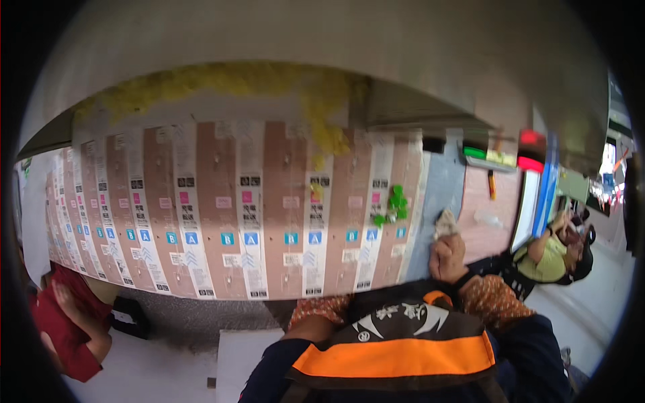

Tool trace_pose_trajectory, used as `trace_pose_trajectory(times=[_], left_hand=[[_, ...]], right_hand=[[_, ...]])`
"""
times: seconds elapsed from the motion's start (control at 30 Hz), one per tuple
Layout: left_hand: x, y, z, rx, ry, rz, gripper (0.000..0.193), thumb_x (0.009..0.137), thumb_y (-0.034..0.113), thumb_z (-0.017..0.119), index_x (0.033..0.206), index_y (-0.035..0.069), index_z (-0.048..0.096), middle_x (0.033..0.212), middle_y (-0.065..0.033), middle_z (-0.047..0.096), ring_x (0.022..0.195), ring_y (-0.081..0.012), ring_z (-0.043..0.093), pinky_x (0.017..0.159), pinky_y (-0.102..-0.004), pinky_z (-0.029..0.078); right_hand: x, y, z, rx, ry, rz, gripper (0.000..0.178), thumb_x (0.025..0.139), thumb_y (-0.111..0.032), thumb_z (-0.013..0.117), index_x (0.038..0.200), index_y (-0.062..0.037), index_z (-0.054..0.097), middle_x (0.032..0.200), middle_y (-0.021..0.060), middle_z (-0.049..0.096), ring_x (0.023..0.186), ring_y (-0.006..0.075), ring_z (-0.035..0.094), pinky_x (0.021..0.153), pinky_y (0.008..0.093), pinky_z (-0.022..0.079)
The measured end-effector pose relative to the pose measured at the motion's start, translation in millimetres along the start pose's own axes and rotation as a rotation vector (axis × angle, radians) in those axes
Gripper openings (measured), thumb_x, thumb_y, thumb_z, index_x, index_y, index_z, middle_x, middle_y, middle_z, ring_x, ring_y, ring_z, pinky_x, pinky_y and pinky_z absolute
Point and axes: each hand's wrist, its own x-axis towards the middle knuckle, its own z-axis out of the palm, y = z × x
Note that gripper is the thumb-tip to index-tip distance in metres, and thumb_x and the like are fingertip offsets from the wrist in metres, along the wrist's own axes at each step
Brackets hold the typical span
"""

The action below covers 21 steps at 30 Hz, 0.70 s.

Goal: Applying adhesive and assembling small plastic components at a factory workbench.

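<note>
My right hand (449,258) is closed at the right end of the work table, with a crumpled off-white cloth (445,223) sticking out of its fist. It rests over a grey-blue strip of tabletop (440,185). My left forearm (314,328), in a patterned sleeve, reaches toward the table's near edge; the left hand itself is hidden. Across most of the table lies a long row of flat brown and white printed strips (272,262). Near their right end sit small bright green pieces (398,201).
Yellow, frayed-looking material (322,121) hangs along the overhead shelf (269,40). Right of my hand are a pinkish mat (487,228), an orange-and-black tool (492,185), and green and red bins (531,163). Co-workers sit at left (74,322) and right (551,255).
</note>
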Motion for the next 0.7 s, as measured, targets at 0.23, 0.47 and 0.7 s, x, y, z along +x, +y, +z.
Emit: trace_pose_trajectory(times=[0.23, 0.47, 0.7], left_hand=[[36.7, 60.3, -91.5, 0.105, 0.147, 0.135, 0.041, 0.093, 0.023, 0.056, 0.128, 0.001, 0.058, 0.134, -0.0224, 0.057, 0.122, -0.0350, 0.056, 0.106, -0.0380, 0.041], [66.4, 189.5, -251.5, 0.582, 0.386, 0.429, 0.040, 0.093, 0.024, 0.055, 0.126, 0.002, 0.060, 0.132, -0.0216, 0.058, 0.120, -0.0352, 0.057, 0.104, -0.0392, 0.042], [96.4, 208.4, -258.8, 0.715, 0.404, 0.512, 0.038, 0.093, 0.025, 0.055, 0.124, 0.003, 0.061, 0.130, -0.0208, 0.059, 0.117, -0.0354, 0.058, 0.102, -0.0404, 0.044]], right_hand=[[-25.2, 3.6, -12.5, -0.003, -0.039, 0.074, 0.020, 0.064, -0.007, 0.062, 0.083, -0.0091, 0.056, 0.084, 0.0143, 0.055, 0.072, 0.0355, 0.054, 0.061, 0.0469, 0.042], [-14.9, -8.1, -2.7, 0.014, -0.078, 0.010, 0.025, 0.067, -0.014, 0.070, 0.090, -0.0141, 0.061, 0.083, 0.0074, 0.057, 0.074, 0.0287, 0.059, 0.063, 0.0406, 0.049], [-8.8, -8.5, -18.6, -0.007, -0.005, 0.001, 0.036, 0.067, -0.014, 0.074, 0.100, -0.0134, 0.061, 0.089, 0.0061, 0.058, 0.077, 0.0271, 0.060, 0.064, 0.0400, 0.048]])
